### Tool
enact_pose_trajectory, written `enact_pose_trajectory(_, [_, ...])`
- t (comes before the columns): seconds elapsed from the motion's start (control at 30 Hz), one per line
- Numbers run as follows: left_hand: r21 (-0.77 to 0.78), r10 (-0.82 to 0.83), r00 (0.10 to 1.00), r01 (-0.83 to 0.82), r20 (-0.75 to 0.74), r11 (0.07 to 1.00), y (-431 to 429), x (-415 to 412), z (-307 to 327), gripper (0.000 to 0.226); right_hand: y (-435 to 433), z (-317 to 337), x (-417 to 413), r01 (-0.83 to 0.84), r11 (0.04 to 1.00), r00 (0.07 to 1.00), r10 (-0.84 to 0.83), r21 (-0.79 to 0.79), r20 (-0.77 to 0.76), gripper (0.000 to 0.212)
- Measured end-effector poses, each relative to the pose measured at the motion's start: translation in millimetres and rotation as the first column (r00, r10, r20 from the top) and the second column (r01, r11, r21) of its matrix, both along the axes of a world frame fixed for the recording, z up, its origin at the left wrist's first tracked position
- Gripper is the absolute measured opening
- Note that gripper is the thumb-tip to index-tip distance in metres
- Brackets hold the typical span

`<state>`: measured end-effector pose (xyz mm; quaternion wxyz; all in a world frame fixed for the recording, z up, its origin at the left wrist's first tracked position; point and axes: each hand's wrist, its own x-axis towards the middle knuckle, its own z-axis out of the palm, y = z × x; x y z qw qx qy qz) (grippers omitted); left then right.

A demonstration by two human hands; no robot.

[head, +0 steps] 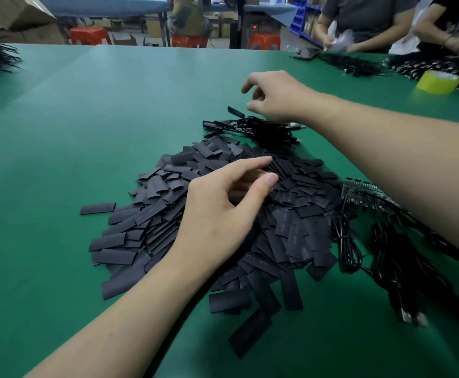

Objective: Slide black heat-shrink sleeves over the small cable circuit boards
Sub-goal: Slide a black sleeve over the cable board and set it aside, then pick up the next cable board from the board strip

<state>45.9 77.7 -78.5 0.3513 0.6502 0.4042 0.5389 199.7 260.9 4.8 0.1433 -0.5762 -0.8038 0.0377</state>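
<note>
A green surface fills most of the view. On it, directly beneath the left hand, spreads a wide heap of flat black heat-shrink sleeves, reaching from under that wrist out past the fingertips. The left hand hovers over the middle of the heap, thumb and forefinger stretched forward and apart, the other fingers loosely curled, with nothing between them. The right hand is beyond the far edge of the heap, its fingers loosely bent and separated, forefinger crooked upward, and no object is visible in its grasp.

Under the right forearm lies a tangle of black cables, their small circuit boards bare and lined up just beside the heap, level with the left fingertips. Just below the right hand sits a smaller bundle of cables whose ends already wear black sleeves, one end sticking up beside the thumb. Well to the right of the right hand stands a yellow-green tape roll. A lone sleeve lies apart, left of the left hand.
</note>
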Motion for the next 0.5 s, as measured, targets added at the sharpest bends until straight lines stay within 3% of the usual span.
enact_pose_trajectory(0.2, [-0.006,-0.004,1.000,0.004,-0.014,1.000,1,0,-2,0.019,-38,10,37,-0.023,0.999,0.990,0.018,0.035,0.141,0.012])
enact_pose_trajectory(0.3, [-0.003,-0.013,1.000,0.013,-0.028,1.000,1,0,-3,0.019,-72,23,74,0.057,0.986,0.961,-0.012,-0.155,0.276,0.011])
enact_pose_trajectory(0.4, [-0.001,-0.014,0.999,0.014,-0.041,1.000,2,0,-4,0.018,-104,18,101,0.177,0.891,0.917,0.004,-0.417,0.398,0.022])
enact_pose_trajectory(0.5, [0.003,-0.012,0.999,0.012,-0.050,1.000,2,0,-3,0.017,-124,-2,116,0.239,0.862,0.893,-0.014,-0.447,0.450,0.030])
